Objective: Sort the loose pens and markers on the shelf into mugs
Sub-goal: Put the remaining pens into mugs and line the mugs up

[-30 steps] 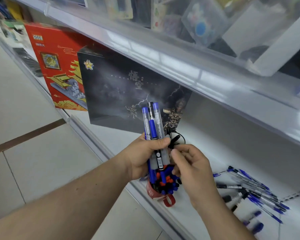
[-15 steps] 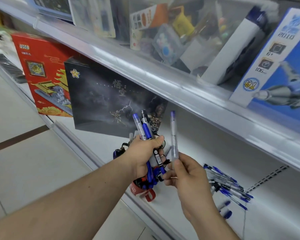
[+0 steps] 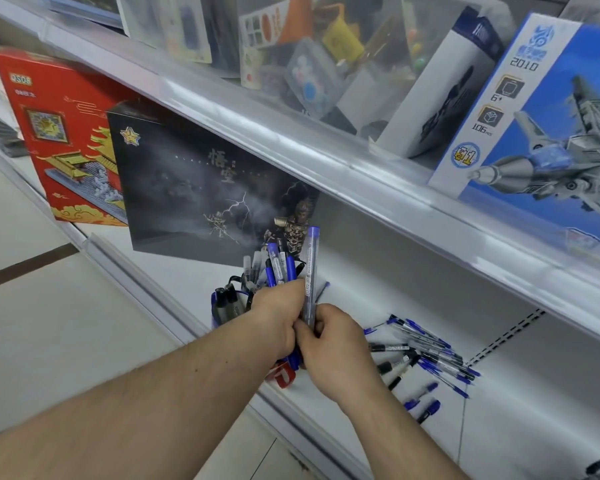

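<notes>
The left hand point(image 3: 278, 317) grips a bundle of pens point(image 3: 278, 265), caps at 12 o'clock. The right hand point(image 3: 336, 344) touches it and pinches one clear pen point(image 3: 310, 271) upright. A red mug point(image 3: 282, 375) sits under both hands. Loose pens point(image 3: 426, 351) lie on the shelf point(image 3: 361, 289) at 3 o'clock from the hands.

Standing on the lower white shelf point(image 3: 413, 271): a red box point(image 3: 59, 133) printed with a palace, partly behind a dark box point(image 3: 194, 188) showing lightning. Up on the upper shelf point(image 3: 291, 140): a blue jet-fighter box point(image 3: 548, 133), a leaning white box point(image 3: 444, 88), blurred clear packets point(image 3: 291, 46). Below left, pale floor tiles point(image 3: 66, 323).
</notes>
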Demonstrator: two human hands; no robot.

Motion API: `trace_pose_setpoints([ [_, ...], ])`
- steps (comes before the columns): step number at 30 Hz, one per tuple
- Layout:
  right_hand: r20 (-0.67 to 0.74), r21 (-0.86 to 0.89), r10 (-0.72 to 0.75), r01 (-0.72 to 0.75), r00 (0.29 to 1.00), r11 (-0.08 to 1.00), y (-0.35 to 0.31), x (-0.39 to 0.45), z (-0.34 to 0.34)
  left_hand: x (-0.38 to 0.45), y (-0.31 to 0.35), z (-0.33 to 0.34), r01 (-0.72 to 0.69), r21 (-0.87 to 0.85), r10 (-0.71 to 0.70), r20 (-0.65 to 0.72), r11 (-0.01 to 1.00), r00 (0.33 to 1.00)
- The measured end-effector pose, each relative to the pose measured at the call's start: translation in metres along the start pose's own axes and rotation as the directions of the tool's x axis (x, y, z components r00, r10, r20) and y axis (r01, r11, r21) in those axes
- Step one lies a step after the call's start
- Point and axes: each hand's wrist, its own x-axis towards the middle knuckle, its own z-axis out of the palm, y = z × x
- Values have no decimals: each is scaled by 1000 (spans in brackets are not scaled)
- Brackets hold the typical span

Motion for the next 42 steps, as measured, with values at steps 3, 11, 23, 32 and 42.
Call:
trace_pose_setpoints([
  [3,25,38,6,-7,1000,999,-3,-2,-4,-2,-1,2,25,1,-25,32,1000,999],
  [11,37,199,94,-99,995,975,2,10,-8,-9,4,3,126,251,-197,279,960,940],
  [23,299,879,142,-330,944,344,17,12,-34,4,12,-14,-62,152,-11,435,986,900],
  [32,390,714,109,-375,914,591,24,3,-28,5,19,-15,-158,86,118,354,984,928],
  [42,461,476,155,-391,874,788,10,5,-34,-3,16,-9,-278,173,195,387,945,901],
])
